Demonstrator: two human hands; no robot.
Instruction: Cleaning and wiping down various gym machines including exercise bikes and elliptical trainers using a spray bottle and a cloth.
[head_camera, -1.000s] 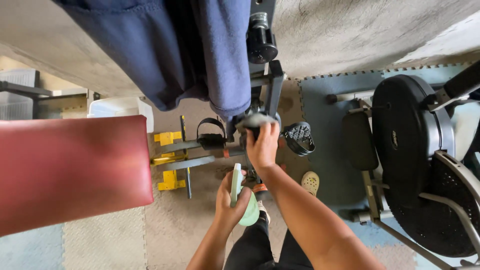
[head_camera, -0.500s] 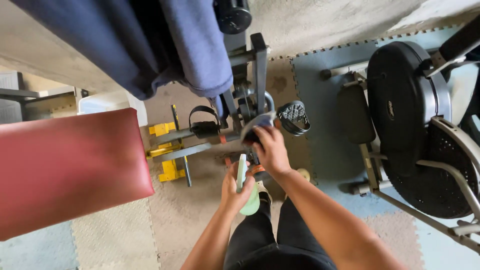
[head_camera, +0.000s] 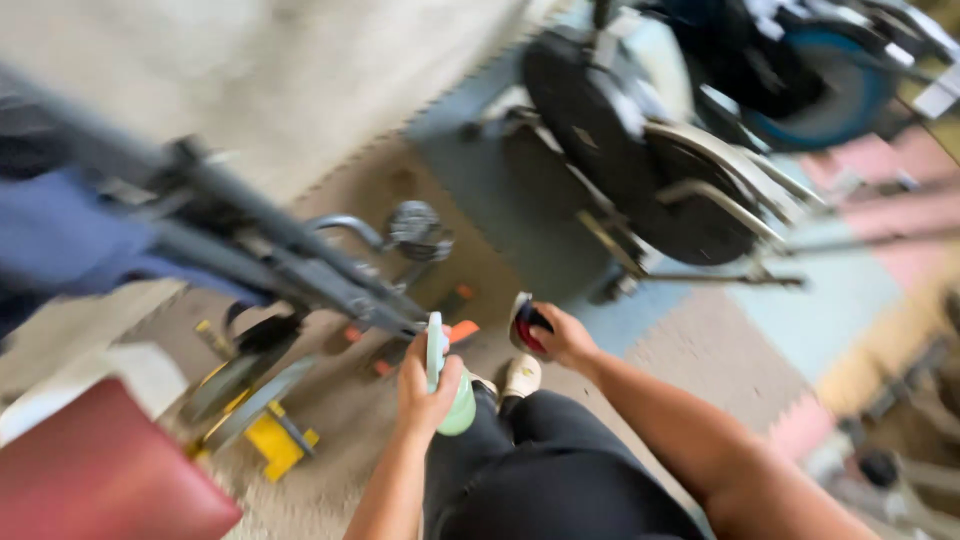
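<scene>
The floor (head_camera: 690, 340) is laid with interlocking foam mats — tan and speckled under the person, grey-blue further out, with pink and pale green squares beyond that; the whole view is smeared by motion, so fine detail is lost. The left hand (head_camera: 428, 385) is wrapped around a pale green spray bottle (head_camera: 447, 385), held upright just above the person's black-clad legs (head_camera: 540, 470); the right hand (head_camera: 560, 335) is curled around a small dark and red object (head_camera: 525, 325), too blurred to tell what it is, just beside the bottle and apart from it. A pale shoe (head_camera: 520, 375) shows on the floor just below the right hand. To the left of the bottle runs a dark metal exercise frame (head_camera: 290, 250) with a pedal (head_camera: 420, 228) and a yellow foot (head_camera: 275, 440); blue cloth (head_camera: 70, 240) hangs over its upper end. A red padded surface (head_camera: 90, 470) fills the corner below the frame. Well beyond the bottle, past the grey-blue mat, stands an exercise bike with a big black flywheel (head_camera: 620, 130); more gear behind it — dark and blue — is unclear.
</scene>
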